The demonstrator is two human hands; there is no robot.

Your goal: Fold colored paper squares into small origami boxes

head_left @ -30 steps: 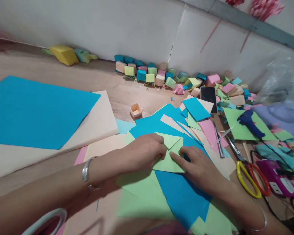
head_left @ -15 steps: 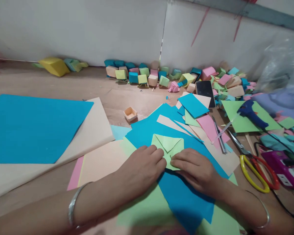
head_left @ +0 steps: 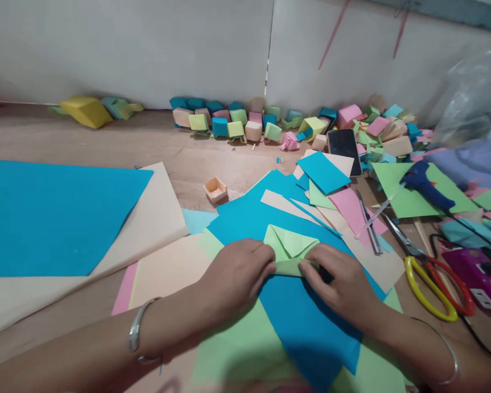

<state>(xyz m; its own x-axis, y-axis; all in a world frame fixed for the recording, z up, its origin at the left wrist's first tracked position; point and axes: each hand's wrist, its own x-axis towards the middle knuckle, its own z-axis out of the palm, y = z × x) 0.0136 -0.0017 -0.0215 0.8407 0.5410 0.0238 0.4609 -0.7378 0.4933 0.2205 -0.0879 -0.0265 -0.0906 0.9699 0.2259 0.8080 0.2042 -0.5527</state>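
Note:
A small light-green folded paper [head_left: 289, 246] lies on a blue sheet [head_left: 245, 218] in the middle of the wooden floor. My left hand [head_left: 233, 273] pinches its near-left edge, fingers curled. My right hand [head_left: 343, 284] pinches the near-right edge, and the near flap is rolled up between both hands. Each wrist wears a silver bangle. More green and blue sheets [head_left: 311, 333] lie under my forearms.
A large blue sheet [head_left: 53, 218] on cream paper lies left. A small peach paper box [head_left: 216, 189] sits ahead. Folded paper cubes [head_left: 237, 123] line the wall. Right: a phone [head_left: 343, 150], blue glue gun [head_left: 425, 185], yellow-and-red scissors [head_left: 429, 278], a purple device [head_left: 478, 278].
The near edge of the green paper has been folded upward between both hands, which moved slightly right. The camera shifted a little.

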